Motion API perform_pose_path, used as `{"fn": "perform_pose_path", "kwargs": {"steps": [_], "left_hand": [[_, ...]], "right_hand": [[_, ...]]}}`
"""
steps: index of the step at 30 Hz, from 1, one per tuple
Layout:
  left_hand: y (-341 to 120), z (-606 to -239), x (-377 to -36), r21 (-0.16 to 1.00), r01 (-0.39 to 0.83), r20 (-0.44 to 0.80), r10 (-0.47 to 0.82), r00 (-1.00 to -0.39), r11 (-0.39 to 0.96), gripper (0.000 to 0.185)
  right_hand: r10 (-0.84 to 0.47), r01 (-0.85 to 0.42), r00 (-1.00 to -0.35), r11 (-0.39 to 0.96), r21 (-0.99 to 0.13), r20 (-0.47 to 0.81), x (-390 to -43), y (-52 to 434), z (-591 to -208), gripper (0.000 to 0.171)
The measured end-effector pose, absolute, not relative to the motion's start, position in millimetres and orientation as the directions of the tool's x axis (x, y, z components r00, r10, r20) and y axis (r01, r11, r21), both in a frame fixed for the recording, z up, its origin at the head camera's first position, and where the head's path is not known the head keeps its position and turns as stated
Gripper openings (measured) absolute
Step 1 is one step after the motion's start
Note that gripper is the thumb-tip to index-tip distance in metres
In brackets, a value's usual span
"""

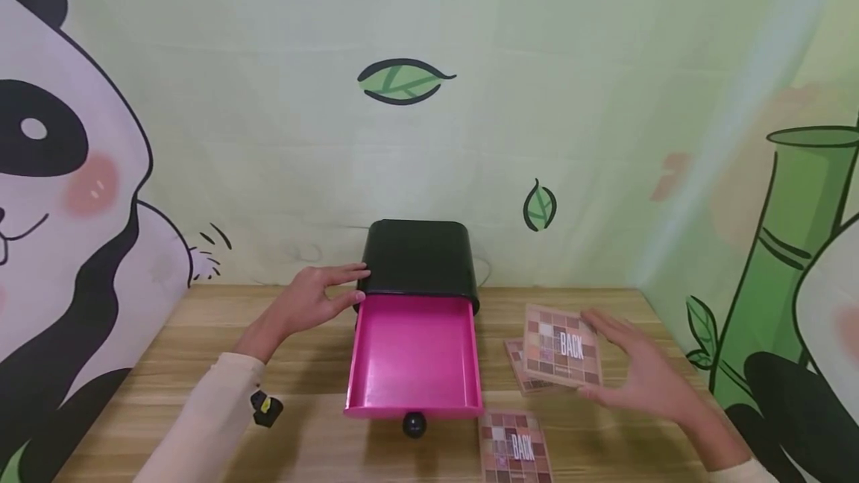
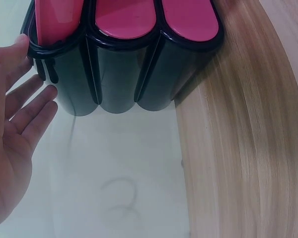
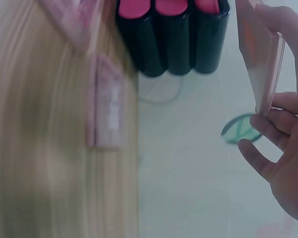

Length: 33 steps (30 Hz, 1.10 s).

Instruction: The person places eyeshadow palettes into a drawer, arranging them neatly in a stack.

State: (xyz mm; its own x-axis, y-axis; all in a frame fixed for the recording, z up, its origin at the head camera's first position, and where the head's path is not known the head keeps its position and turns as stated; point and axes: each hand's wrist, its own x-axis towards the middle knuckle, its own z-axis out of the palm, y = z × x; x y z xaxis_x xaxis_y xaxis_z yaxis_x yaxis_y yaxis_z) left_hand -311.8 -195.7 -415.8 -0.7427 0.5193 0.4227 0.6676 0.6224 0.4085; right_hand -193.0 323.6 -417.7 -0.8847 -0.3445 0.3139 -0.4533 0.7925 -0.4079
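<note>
Between thumb and fingers my right hand (image 1: 651, 375) holds a square eyeshadow palette (image 1: 550, 345) with "BACK" on its cover, raised above the table to the right of the drawer. My left hand (image 1: 302, 308) rests with extended fingers against the left side of a black drawer unit (image 1: 417, 256). Its top pink drawer (image 1: 412, 352) is pulled out, and nothing lies inside. In the left wrist view, three pink drawer fronts show, with the left hand (image 2: 15, 124) at the open drawer's end of the unit (image 2: 116, 82).
A second palette (image 1: 515, 364) lies on the wooden table (image 1: 309, 393), partly hidden beneath the held one in the head view. Another palette (image 1: 515, 449) is at the front, right of the drawer knob (image 1: 414, 425). A printed cloth backdrop (image 1: 282, 133) stands behind.
</note>
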Motion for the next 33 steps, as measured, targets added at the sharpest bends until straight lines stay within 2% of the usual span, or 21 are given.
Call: {"fn": "perform_pose_path", "kwargs": {"steps": [16,33], "left_hand": [[-196,-416,-311,0.407,0.666,0.423,0.517,-0.744,0.626,0.048],[-195,-416,-312,0.395,0.673,0.437,0.517,-0.737,0.625,0.046]], "right_hand": [[-0.348,-0.497,-0.858,0.746,-0.443,0.378,-205,251,-393,0.111],[-0.466,-0.588,-0.805,0.708,-0.39,0.367,-218,194,-389,0.108]]}}
